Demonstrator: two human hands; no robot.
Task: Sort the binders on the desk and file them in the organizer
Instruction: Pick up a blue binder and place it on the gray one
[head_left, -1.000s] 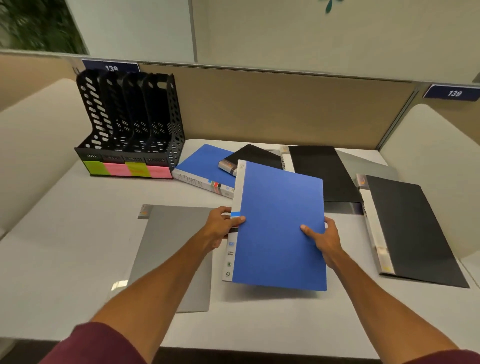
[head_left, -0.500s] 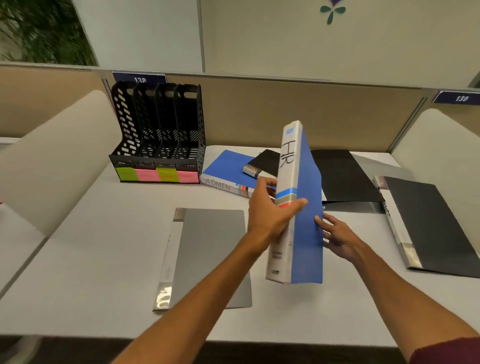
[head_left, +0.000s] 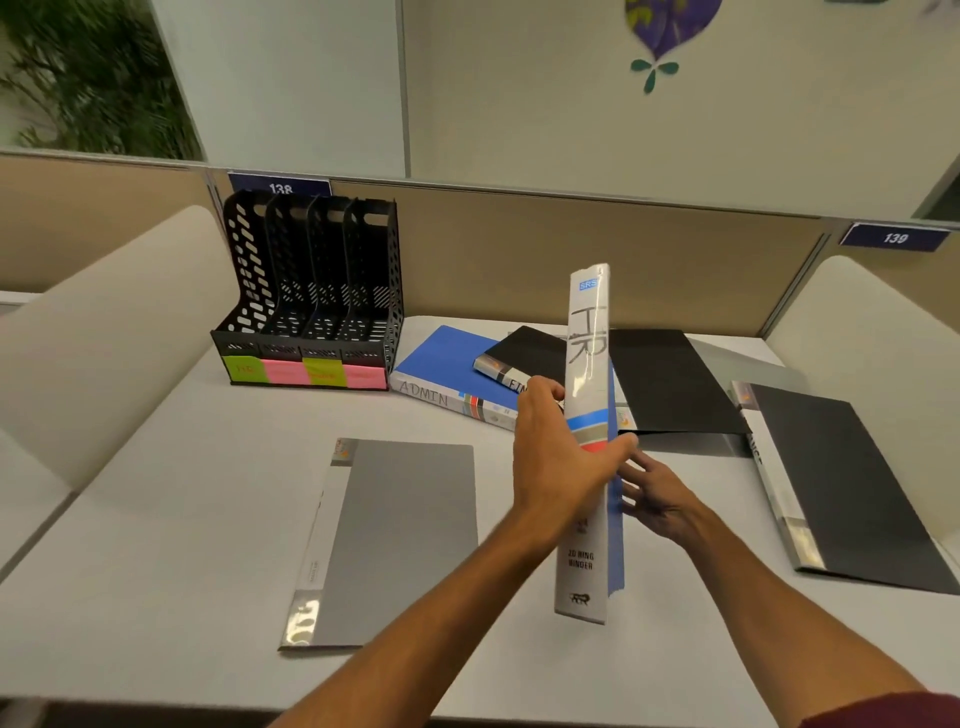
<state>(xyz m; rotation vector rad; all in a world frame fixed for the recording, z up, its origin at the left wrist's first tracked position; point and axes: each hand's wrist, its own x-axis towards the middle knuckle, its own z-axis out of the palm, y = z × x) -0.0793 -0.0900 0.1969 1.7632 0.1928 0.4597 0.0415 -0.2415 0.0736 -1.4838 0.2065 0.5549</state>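
**Blue HR binder (head_left: 587, 395) up on end mid-frame, the rest lying flat**

Blue cover, white spine, "HR" scrawled down it in marker. Standing on end dead centre of the frame, spine toward the camera, tipped just a touch. Gripped around the middle by the left hand (head_left: 550, 457), thumb hooked across the spine at the coloured stripes, other fingers curled round the left side. Right hand (head_left: 662, 501) just right of it, fingers spread and fairly straight, tips against the blue cover, not wrapped round anything. Bottom edge touching the desk (head_left: 156, 519) or floating above it: honestly can't tell.

Upper left: black organizer (head_left: 311, 291), perforated plastic, four upright slots. Row of sticky notes (head_left: 306, 373) along its front, green, pink, green, pink, writing too blurry to read.

Just right of that: ADMIN binder (head_left: 441, 364), also blue, flat on the desk. Small black binder (head_left: 524, 351) resting on top of it, spine label half hidden behind the left hand.

Right of centre, behind the HR binder: middle black folder (head_left: 670, 384), flat, overlapping a second grey folder (head_left: 748, 358) poking out on its right.

Far right: another black folder (head_left: 852, 488), flat, pale spine toward the middle of the frame.

Lower left of centre: grey folder (head_left: 400, 535), flat, silvery strip down its left edge.
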